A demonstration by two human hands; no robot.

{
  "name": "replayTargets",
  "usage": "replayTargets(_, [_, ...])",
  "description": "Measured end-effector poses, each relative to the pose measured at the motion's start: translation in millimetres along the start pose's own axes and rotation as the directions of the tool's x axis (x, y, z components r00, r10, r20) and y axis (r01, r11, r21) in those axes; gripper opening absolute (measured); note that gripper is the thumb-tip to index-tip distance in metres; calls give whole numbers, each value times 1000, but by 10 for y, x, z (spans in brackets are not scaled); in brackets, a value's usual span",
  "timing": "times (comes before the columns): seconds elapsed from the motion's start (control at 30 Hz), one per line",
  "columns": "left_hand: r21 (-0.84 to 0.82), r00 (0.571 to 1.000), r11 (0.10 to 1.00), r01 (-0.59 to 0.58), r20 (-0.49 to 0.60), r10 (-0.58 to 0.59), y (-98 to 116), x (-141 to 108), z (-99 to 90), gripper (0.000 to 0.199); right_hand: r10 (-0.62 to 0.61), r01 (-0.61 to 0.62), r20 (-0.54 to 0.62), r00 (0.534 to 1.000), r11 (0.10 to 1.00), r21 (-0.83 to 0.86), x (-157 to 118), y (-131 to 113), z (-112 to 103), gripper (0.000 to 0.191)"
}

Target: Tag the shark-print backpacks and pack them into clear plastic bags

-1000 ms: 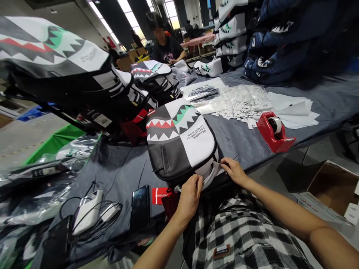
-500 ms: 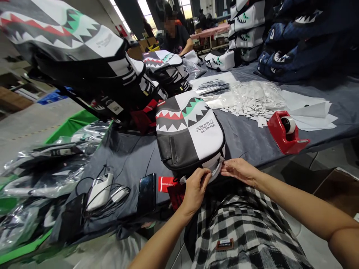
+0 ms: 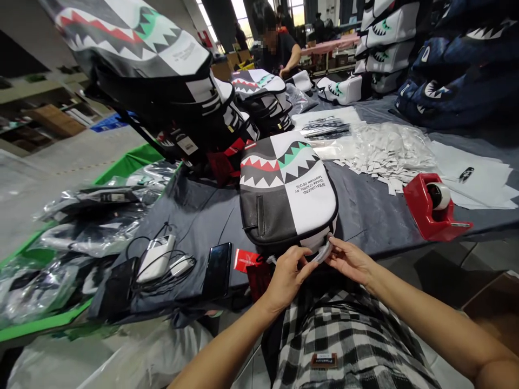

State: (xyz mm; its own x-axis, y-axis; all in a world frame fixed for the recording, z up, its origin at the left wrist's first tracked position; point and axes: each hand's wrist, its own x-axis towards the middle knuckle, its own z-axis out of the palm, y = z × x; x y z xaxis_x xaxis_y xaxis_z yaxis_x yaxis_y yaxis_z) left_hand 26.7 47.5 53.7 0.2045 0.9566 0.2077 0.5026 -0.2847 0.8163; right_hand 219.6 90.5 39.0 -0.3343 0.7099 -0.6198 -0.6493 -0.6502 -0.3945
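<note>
A black-and-white backpack (image 3: 286, 197) with a shark-mouth print lies flat on the grey table (image 3: 365, 210), right at its near edge. My left hand (image 3: 287, 275) and my right hand (image 3: 349, 260) meet at the bag's near end. Both pinch a white strap (image 3: 323, 252) that sticks out there. A red hang tag (image 3: 244, 260) lies on the table just left of my left hand.
A red tape dispenser (image 3: 433, 212) sits to the right, behind it a heap of small white tags (image 3: 385, 148) and white sheets (image 3: 478, 181). A phone (image 3: 219, 268) and a power bank with cables (image 3: 156, 258) lie left. Stacked backpacks (image 3: 170, 92) loom at the back left. A person (image 3: 279, 46) works farther along.
My view has shifted left, so everything sits further right in the picture. My two hands have drawn closer together on the bag's strap.
</note>
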Motion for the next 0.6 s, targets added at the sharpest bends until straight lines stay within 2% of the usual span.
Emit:
replayTargets(0.17, [29, 997, 997, 71, 15, -71, 10, 8, -38, 29, 65, -73, 60, 996, 988, 136, 33, 51, -115, 3])
replayTargets(0.27, [56, 992, 994, 98, 72, -102, 15, 7, -59, 30, 84, -124, 190, 978, 970, 209, 41, 125, -193, 4])
replayTargets(0.37, [84, 987, 991, 105, 109, -114, 31, 14, -56, 28, 35, -105, 298, 954, 969, 223, 40, 215, -286, 9])
replayTargets(0.47, [104, 986, 989, 101, 126, -113, 57, 33, -26, 26, -5, -87, 332, 943, 962, 260, 70, 282, -344, 10])
replayTargets(0.6, [128, 981, 991, 39, 185, -62, 103, 71, 3, 20, 8, -99, 352, 936, 966, 241, 170, 268, -348, 12])
